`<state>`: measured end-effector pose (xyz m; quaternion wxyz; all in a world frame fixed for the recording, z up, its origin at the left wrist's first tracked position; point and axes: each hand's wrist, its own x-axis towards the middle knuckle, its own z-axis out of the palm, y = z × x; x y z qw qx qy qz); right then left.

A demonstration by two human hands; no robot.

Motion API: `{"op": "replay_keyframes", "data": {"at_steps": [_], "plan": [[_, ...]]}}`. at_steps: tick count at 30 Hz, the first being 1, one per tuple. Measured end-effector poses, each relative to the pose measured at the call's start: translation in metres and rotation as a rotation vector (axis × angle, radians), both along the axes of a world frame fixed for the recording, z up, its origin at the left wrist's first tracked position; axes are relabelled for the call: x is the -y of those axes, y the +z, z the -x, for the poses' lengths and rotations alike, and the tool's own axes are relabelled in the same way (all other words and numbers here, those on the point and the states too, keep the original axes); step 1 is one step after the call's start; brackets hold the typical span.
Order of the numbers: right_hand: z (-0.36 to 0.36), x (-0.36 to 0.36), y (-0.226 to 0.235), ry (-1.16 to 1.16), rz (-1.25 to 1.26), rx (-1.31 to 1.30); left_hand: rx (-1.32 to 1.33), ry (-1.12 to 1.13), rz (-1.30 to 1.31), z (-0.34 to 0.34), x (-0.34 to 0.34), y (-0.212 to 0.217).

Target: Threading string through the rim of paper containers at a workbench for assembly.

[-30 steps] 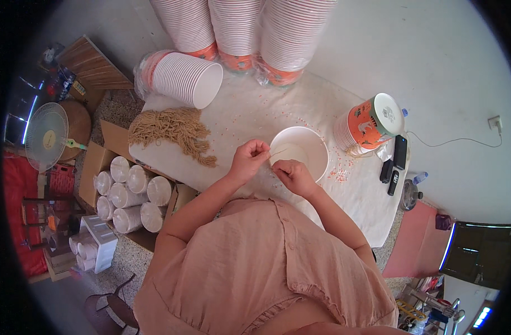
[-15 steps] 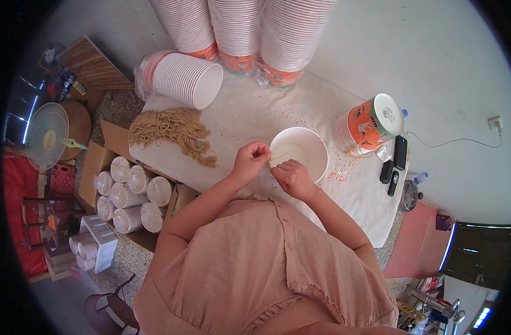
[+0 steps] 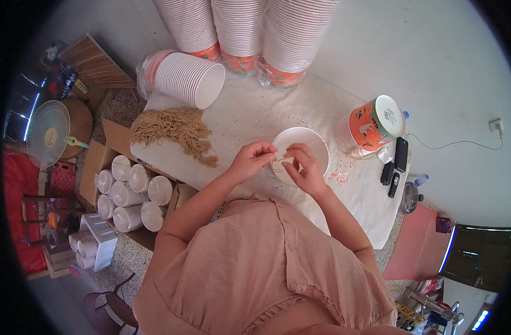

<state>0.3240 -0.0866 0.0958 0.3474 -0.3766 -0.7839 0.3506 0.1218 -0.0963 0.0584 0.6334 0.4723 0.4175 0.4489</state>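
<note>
Over the near-left rim of a white paper bucket (image 3: 316,146), my left hand (image 3: 252,160) pinches a short, thin tan cord (image 3: 279,161). The cord's loose end curls in front of the bucket's white inside. My right hand (image 3: 304,168) hovers above the bucket's near side, its thumb and fingers apart and close to the cord. A thick hank of tan cords (image 3: 174,133) lies on the table to the left. Small pink and white bits (image 3: 340,177) are scattered on the tabletop around the bucket.
An upturned stack of orange printed buckets (image 3: 367,125) stands at the right, beside black devices (image 3: 399,155). Tall bucket stacks (image 3: 240,33) line the back, with a tipped stack (image 3: 188,79) at the left. A carton of wrapped white tubs (image 3: 126,195) sits below the table's left edge.
My right hand has opened from a closed pinch and lifted slightly to the right. My left hand has shifted slightly right, still pinching the cord.
</note>
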Motion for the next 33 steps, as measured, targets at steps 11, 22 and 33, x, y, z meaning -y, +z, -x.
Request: {"op": "replay_keyframes", "data": {"at_steps": [11,22,33], "plan": [[-0.008,-0.012,-0.001,0.003,0.266,-0.138,0.024,-0.028,0.059,-0.004,-0.003,0.004],[-0.011,-0.015,-0.005,-0.035,0.282,-0.144,-0.041,-0.068,0.108,-0.019,-0.003,0.016],[-0.009,-0.013,-0.003,-0.014,0.236,-0.068,-0.132,-0.019,-0.038,-0.020,-0.001,0.010]]}}
